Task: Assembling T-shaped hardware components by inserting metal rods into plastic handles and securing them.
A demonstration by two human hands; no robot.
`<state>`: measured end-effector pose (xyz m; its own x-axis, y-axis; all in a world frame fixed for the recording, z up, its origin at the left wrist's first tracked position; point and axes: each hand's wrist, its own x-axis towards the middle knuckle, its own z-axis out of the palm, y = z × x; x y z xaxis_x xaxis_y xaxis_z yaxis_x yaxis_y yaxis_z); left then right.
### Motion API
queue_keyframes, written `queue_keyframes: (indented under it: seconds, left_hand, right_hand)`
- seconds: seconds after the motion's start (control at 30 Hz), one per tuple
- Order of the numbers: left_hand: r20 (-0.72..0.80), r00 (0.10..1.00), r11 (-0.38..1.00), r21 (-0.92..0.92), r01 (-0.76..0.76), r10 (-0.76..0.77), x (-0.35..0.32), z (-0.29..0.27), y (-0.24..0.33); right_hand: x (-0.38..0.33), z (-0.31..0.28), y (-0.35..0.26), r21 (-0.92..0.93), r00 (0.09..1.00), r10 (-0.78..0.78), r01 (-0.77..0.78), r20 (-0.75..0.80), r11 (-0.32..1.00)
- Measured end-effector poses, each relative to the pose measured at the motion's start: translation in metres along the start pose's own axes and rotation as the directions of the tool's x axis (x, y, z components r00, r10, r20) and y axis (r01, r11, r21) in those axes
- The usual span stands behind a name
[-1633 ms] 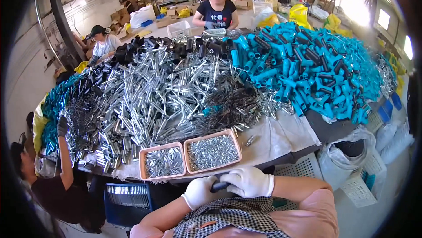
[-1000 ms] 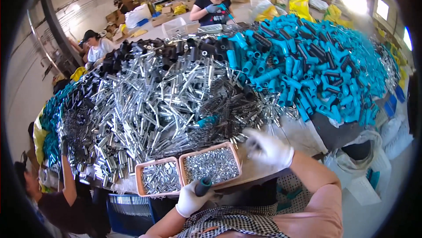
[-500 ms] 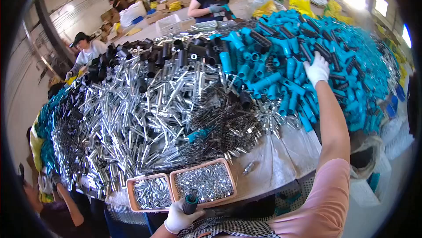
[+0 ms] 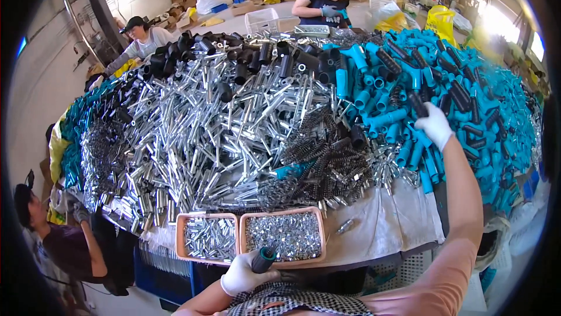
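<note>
My left hand [image 4: 248,274], in a white glove, is closed round a short dark tubular handle [image 4: 264,259] with a teal rim, its open end up. It is just in front of the tray of small metal parts [image 4: 283,238]. Out at the right, my gloved right hand [image 4: 436,125] has its fingers closed on the black ribbed grip of a handle [image 4: 418,104] above the heap of teal plastic handles [image 4: 388,118]. The far side of that grip is hidden among the other handles. Dark coil springs [image 4: 315,141] and shiny metal rods [image 4: 198,135] lie piled left of the teal heap.
A second tray [image 4: 207,238] holds small metal pins. One loose metal piece [image 4: 345,226] lies on the pale table cover [image 4: 385,216]. Black tubes [image 4: 266,53] are heaped at the back. Co-workers sit at the far side [image 4: 330,0], far left [image 4: 143,41] and near left [image 4: 70,240].
My right hand has closed on a black-gripped handle and drawn slightly nearer. My left hand still holds the dark handle. The whole view has turned somewhat.
</note>
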<state>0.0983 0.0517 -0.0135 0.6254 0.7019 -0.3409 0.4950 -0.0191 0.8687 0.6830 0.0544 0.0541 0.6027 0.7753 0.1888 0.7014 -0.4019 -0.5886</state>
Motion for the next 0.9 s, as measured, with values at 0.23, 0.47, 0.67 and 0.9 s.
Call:
queue_keyframes:
  seconds: [0.23, 0.47, 0.67, 0.9]
  left_hand:
    - [0.011, 0.985, 0.983, -0.068, -0.17, 0.171, -0.004, 0.005, -0.006]
    - [-0.074, 0.956, 0.95, 0.159, -0.271, 0.285, -0.048, -0.014, -0.01]
    - [-0.066, 0.925, 0.798, 0.531, -0.285, 0.374, -0.077, -0.039, -0.025]
    - [-0.072, 0.899, 0.723, 0.624, -0.298, 0.433, -0.093, -0.051, -0.042]
  right_hand:
    - [-0.157, 0.017, -0.11, -0.122, 0.718, -0.67, 0.694, 0.189, 0.709]
    - [-0.277, 0.068, -0.151, 0.733, 0.746, -0.357, -0.251, 0.562, 0.632]
    - [-0.323, 0.087, -0.176, 0.675, 0.577, -0.628, -0.73, 0.522, -0.11]
    - [-0.343, 0.095, -0.192, 0.718, 0.576, -0.428, -0.55, 0.696, 0.426]
